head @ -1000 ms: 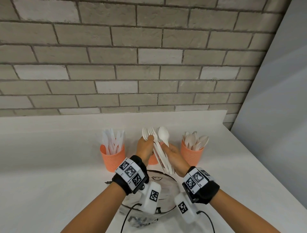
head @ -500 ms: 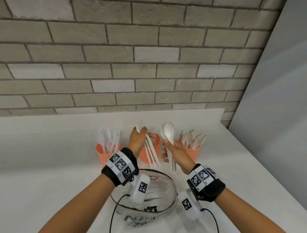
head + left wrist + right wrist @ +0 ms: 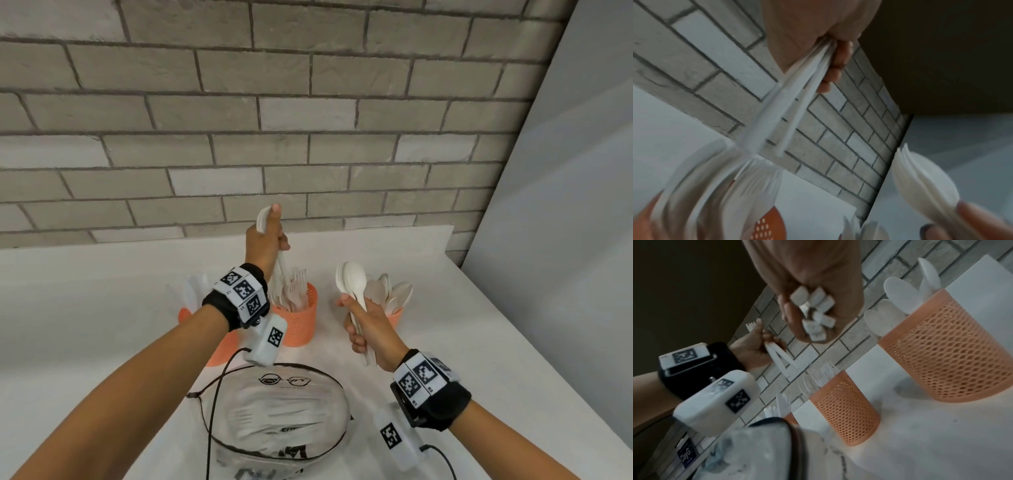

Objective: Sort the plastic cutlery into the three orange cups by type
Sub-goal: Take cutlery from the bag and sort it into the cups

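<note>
Three orange mesh cups stand in a row on the white table. My left hand (image 3: 269, 240) grips a bunch of white forks (image 3: 781, 358), raised with handles pointing down over the middle cup (image 3: 296, 317), which holds several forks. The right hand (image 3: 364, 323) grips a bundle of white spoons (image 3: 352, 279) upright, just in front of the right cup (image 3: 949, 353), which is full of spoons. Behind my left forearm, the left cup (image 3: 222, 347) holds knives and is partly hidden.
A clear zip pouch (image 3: 281, 411) with more white cutlery inside lies on the table in front of the cups. A brick wall (image 3: 308, 137) rises behind the table. A grey panel (image 3: 565, 240) bounds the right side.
The hands have split the bundle and drawn apart. My left hand lifted the forks high over the middle cup. The right hand carried the spoons right, toward the right cup.
</note>
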The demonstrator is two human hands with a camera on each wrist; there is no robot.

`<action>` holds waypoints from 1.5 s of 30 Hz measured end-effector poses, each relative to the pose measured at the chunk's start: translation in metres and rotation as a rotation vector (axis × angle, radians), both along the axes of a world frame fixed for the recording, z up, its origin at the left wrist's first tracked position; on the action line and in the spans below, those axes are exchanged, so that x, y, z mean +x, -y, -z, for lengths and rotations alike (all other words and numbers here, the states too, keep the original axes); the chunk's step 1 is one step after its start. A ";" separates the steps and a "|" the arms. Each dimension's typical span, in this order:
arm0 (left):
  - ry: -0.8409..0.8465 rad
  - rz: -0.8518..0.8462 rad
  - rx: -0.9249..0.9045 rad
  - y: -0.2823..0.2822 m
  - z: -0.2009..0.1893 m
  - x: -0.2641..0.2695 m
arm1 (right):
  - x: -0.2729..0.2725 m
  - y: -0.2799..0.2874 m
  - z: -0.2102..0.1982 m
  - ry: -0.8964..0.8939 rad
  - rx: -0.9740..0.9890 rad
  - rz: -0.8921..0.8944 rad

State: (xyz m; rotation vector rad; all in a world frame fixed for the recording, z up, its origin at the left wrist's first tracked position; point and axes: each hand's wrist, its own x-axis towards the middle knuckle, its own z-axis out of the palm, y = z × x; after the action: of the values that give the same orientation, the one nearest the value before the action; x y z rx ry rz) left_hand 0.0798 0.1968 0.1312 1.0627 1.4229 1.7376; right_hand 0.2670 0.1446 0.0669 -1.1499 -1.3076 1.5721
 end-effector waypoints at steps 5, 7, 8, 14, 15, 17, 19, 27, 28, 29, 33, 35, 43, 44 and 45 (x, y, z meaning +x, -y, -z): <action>-0.206 0.069 -0.040 -0.015 0.026 0.015 | 0.006 -0.001 0.007 0.013 0.028 -0.007; -0.298 0.088 -0.064 -0.020 0.037 0.017 | 0.009 -0.003 0.009 0.015 0.024 -0.014; -0.356 0.089 -0.075 -0.022 0.043 0.017 | 0.011 -0.003 0.009 0.015 0.019 -0.020; -0.934 0.030 -0.274 -0.024 0.071 0.014 | 0.018 -0.008 0.015 -0.005 0.003 -0.039; -1.025 0.015 -0.295 -0.022 0.074 0.015 | 0.017 -0.009 0.017 -0.011 0.003 -0.036; -1.114 -0.007 -0.296 -0.020 0.079 0.016 | 0.017 -0.011 0.019 -0.021 0.007 -0.040; -1.142 0.001 -0.265 -0.018 0.082 0.016 | 0.016 -0.012 0.020 -0.025 0.010 -0.066; -1.589 0.061 -0.520 -0.004 0.083 0.023 | 0.016 -0.013 0.019 -0.064 -0.004 -0.111; -1.587 0.081 -0.541 -0.004 0.080 0.023 | 0.016 -0.013 0.019 -0.075 -0.008 -0.112; -1.553 0.101 -0.532 -0.004 0.077 0.024 | 0.016 -0.013 0.019 -0.088 -0.015 -0.113; -1.104 0.103 -0.252 0.003 0.052 0.026 | 0.018 -0.012 0.016 -0.148 -0.020 -0.128; -0.802 0.149 -0.148 0.012 0.037 0.031 | 0.019 -0.011 0.014 -0.190 -0.025 -0.145; -0.424 0.529 -0.170 0.037 0.031 0.048 | 0.014 -0.008 0.002 -0.269 0.047 -0.199; -0.381 0.545 -0.152 0.040 0.031 0.049 | 0.013 -0.007 0.002 -0.250 0.073 -0.185; -0.359 0.548 -0.137 0.042 0.031 0.049 | 0.012 -0.007 0.002 -0.231 0.102 -0.172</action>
State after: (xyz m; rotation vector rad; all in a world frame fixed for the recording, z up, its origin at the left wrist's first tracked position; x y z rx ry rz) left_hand 0.1288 0.1544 0.1002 1.5651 1.2677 1.0822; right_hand 0.2792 0.1512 0.0645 -0.7847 -1.3417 1.6847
